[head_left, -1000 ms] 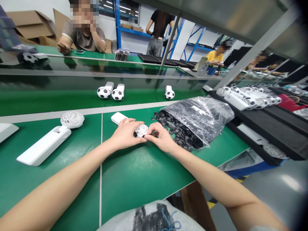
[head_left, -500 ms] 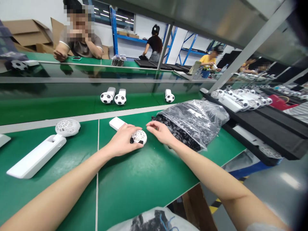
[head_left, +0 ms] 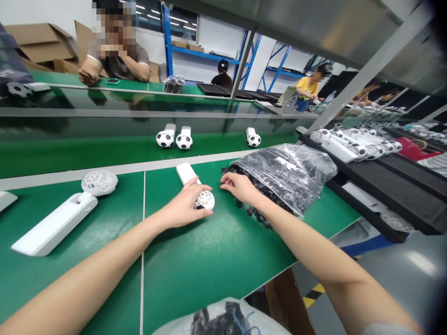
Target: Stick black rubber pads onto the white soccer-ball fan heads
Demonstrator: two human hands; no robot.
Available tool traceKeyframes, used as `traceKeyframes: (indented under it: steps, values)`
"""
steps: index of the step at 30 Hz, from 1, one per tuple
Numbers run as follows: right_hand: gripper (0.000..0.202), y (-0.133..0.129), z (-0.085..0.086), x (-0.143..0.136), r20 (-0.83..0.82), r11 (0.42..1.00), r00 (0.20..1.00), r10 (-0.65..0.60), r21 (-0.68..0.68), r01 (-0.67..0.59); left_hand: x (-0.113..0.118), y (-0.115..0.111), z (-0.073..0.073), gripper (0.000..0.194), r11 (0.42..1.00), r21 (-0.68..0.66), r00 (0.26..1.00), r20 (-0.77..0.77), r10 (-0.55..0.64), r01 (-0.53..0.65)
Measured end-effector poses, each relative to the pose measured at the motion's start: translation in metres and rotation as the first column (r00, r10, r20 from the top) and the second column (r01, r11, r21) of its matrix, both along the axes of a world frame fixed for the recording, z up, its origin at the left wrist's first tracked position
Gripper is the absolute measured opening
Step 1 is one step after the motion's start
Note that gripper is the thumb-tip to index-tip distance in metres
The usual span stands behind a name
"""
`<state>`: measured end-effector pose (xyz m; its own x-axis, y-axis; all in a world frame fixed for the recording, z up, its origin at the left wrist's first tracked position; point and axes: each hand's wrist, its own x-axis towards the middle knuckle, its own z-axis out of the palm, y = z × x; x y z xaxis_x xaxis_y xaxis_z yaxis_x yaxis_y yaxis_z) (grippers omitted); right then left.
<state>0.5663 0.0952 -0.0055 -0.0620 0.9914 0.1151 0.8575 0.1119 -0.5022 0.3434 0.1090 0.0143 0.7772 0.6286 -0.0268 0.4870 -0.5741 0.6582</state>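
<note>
My left hand (head_left: 185, 204) is wrapped round the round head of what looks like a small handheld fan (head_left: 205, 201). That head is a white openwork grille with some black football patches, and its white handle (head_left: 186, 173) points away beyond my fingers. To the right, my right hand (head_left: 240, 188) has its thumb and fingertips pinched together; whatever is between them is too small to make out. It is beside a clear plastic bag (head_left: 296, 172) lying on its side. Small black pieces (head_left: 260, 215) spill from its mouth, some lying under my right wrist.
Another white fan (head_left: 56, 223) with a plain grille lies at the left on the green bench (head_left: 195, 274). Football-patterned fans (head_left: 184, 138) stand on the green strip beyond. More fill a black tray (head_left: 412, 177) at the right. A co-worker (head_left: 118, 56) sits opposite; others are farther back.
My right hand's fingers have closed into a pinch by the bag. More black pieces show under the wrist. The fan in my left hand has turned, its handle now pointing more straight away.
</note>
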Motion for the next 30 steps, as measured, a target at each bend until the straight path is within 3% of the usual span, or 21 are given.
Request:
traceKeyframes:
  steps: [5, 8, 12, 18, 24, 30]
  values:
    - [0.010, -0.036, 0.015, -0.013, -0.186, 0.980, 0.965, 0.184, -0.038, -0.194, -0.004, 0.003, 0.005, 0.055, 0.980, -0.050, 0.981, -0.017, -0.191, 0.190]
    - [0.009, -0.051, 0.022, -0.021, -0.309, 0.959, 0.924, 0.226, -0.097, -0.267, -0.004, 0.003, 0.004, 0.058, 0.982, -0.016, 0.982, 0.003, -0.186, 0.186]
    - [0.006, -0.058, 0.026, -0.030, -0.240, 0.954, 0.924, 0.299, 0.046, -0.297, -0.001, 0.002, -0.004, 0.058, 0.989, 0.019, 0.989, 0.042, -0.145, 0.144]
    - [0.007, -0.055, 0.018, -0.041, -0.416, 0.956, 0.869, 0.267, 0.001, -0.294, 0.000, 0.002, -0.007, 0.059, 0.991, 0.031, 0.990, 0.063, -0.130, 0.128]
    - [0.003, -0.047, 0.017, -0.045, -0.422, 0.956, 0.864, 0.274, 0.024, -0.291, 0.001, -0.002, -0.005, 0.048, 0.995, 0.030, 0.992, 0.086, -0.096, 0.093]
    - [0.019, -0.036, 0.011, -0.045, -0.581, 0.950, 0.808, 0.100, -0.185, -0.251, 0.009, -0.006, -0.005, 0.042, 1.000, 0.021, 0.992, 0.123, -0.018, 0.016]
